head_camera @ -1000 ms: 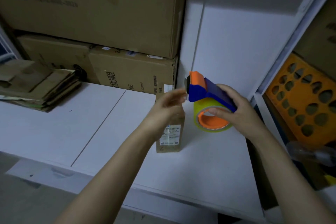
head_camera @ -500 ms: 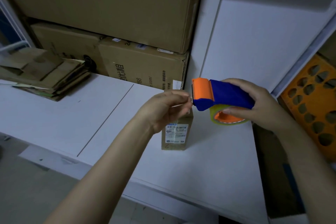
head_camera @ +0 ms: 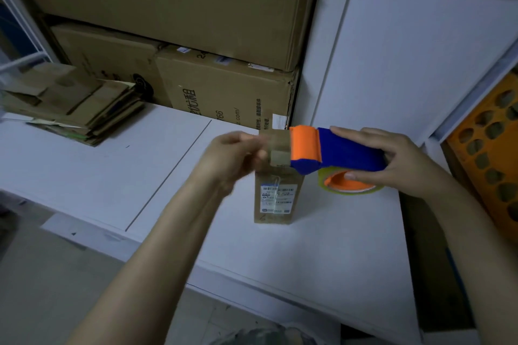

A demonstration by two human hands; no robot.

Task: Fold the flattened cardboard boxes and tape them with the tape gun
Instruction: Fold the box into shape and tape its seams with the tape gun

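Tape gun (head_camera: 336,151): I see right hand (head_camera: 403,162) wrapped round its blue body, long axis level, mouth pointing left | left hand (head_camera: 229,157), blurred, seems to pinch the tape end (head_camera: 276,148) just off that mouth | small box (head_camera: 277,199) upright on table (head_camera: 84,176), just below.

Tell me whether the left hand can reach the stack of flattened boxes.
Probably yes: only bare table lies between the left hand and the stack of flattened boxes, but it must first drop the tape it pinches.
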